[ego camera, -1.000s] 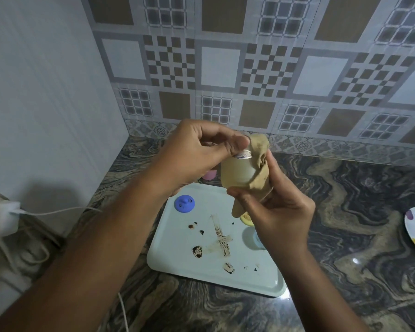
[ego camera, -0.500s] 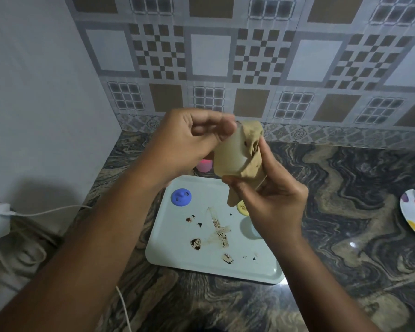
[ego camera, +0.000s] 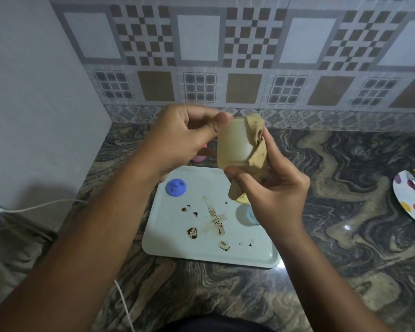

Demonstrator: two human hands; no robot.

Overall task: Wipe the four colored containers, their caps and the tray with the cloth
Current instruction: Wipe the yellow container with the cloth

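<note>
Container, cloth now turned, above tray

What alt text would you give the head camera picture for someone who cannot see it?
A left hand grips a pale container while the right hand holds a tan cloth against its side, above a marbled counter. Below lies a light tray with brown stains and a blue cap; a spotted plate sits far right.
</note>
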